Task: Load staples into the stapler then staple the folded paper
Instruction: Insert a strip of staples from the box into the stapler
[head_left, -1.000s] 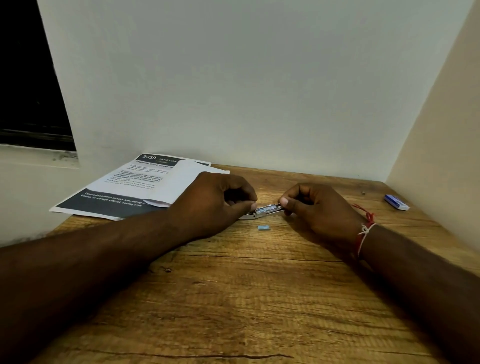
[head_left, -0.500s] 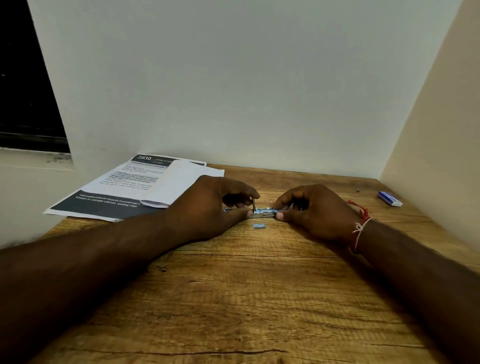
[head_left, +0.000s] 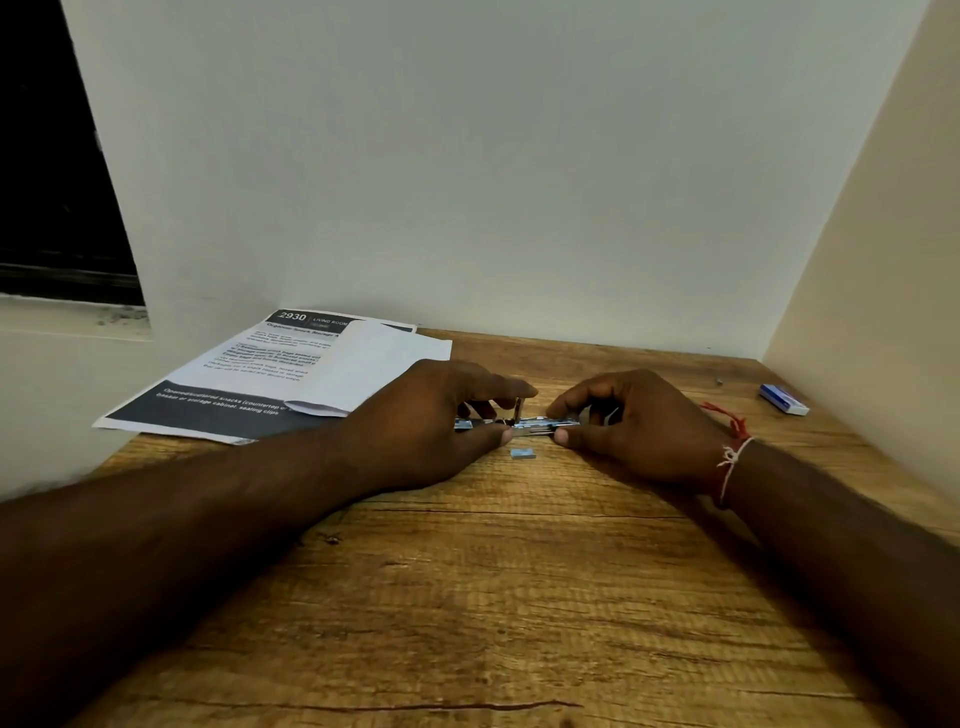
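Head view: our left hand (head_left: 441, 415) and right hand (head_left: 634, 421), now both pinching the small metal stapler (head_left: 540, 423) down on the wooden bench (head_left: 519, 597), have drawn its slim pusher rod (head_left: 518, 410) upright, so loading looks underway.

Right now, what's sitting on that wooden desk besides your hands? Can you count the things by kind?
Stapler, held by the left hand and right hand: 1
Paper sheets, one printed, one folded: 2
Small blue box: 1
Small blue-grey piece: 1
Total: 5
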